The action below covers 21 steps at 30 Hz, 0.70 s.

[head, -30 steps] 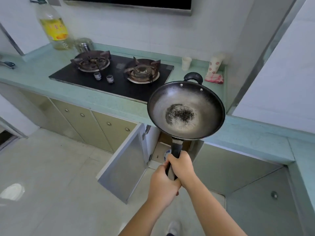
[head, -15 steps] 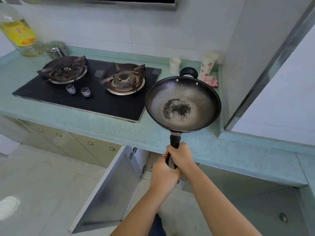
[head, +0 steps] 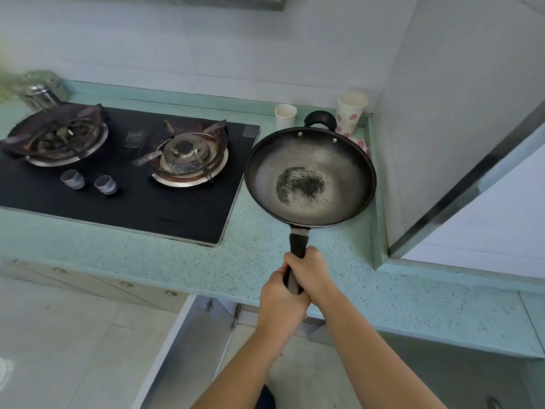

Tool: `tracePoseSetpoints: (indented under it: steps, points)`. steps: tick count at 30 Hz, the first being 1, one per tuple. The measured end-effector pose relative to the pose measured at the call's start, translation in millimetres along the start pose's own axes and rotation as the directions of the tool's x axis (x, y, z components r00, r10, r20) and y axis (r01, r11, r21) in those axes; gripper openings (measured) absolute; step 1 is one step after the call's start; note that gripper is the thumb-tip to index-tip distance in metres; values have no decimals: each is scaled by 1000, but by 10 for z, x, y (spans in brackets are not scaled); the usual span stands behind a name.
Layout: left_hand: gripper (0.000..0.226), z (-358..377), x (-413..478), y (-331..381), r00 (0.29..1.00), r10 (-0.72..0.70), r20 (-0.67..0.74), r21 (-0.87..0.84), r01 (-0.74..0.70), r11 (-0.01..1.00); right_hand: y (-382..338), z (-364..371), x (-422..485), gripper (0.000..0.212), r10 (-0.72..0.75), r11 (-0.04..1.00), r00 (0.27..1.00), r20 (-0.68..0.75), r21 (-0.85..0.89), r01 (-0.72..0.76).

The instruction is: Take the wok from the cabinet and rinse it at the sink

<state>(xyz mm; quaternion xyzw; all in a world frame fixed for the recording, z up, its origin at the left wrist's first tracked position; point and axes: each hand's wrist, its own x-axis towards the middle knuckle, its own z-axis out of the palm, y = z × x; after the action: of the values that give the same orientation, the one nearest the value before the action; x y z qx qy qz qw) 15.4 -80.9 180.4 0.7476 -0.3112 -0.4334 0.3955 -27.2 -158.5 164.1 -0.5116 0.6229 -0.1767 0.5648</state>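
Head view: both hands clamped on wok handle — right hand (head: pixel 311 274) forward, left hand (head: pixel 280 302) behind it. Wok (head: pixel 309 177) held above green counter (head: pixel 265 252), right of gas hob (head: pixel 126 172), dark residue in bowl. Cabinet door (head: pixel 188 349) open below. Two paper cups (head: pixel 351 112) stand behind wok.

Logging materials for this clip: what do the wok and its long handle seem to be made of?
Wok: apparently bare dark metal, maybe carbon steel or iron, with dull grey sheen, rivets and a blackened centre. Long handle: matte black, likely plastic; both hands cover its lower part.
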Motion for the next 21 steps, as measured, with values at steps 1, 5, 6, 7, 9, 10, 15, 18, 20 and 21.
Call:
tracePoseSetpoints:
  steps: [1,5,6,7,9,10,15,18,20,21]
  points:
    - [20,0,25,-3,1000,3,0,5,-3,1000,-2,1,21,9,0,1000,1000,2,0,0]
    - [19,2,62,19,1000,7,3,27,-7,1000,-9,-5,77,11,14,999,1000,20,29,-14]
    - [21,8,62,22,1000,5,7,40,-5,999,-11,-11,74,10,15,999,1000,26,34,-16]
    - [22,16,60,18,1000,2,10,52,-3,999,-7,-18,75,10,11,999,999,32,37,-12]
    - [21,25,48,28,1000,-11,24,67,10,998,-14,-39,53,10,9,999,999,43,40,-10]
    - [20,29,43,35,999,-18,30,72,16,997,-19,-51,44,10,11,999,999,52,43,-13]
    - [22,27,46,54,998,-7,56,192,-3,981,8,-98,33,18,4,997,998,69,77,-9]
    - [26,0,36,59,996,-7,88,286,-19,958,35,-142,-1,20,27,997,996,80,74,-33]
    - [27,-33,32,105,996,12,93,306,-40,951,35,-186,-18,21,24,998,997,69,49,-27]
    - [28,-49,48,117,995,40,88,300,-65,952,39,-213,-12,20,-4,999,998,59,46,1]
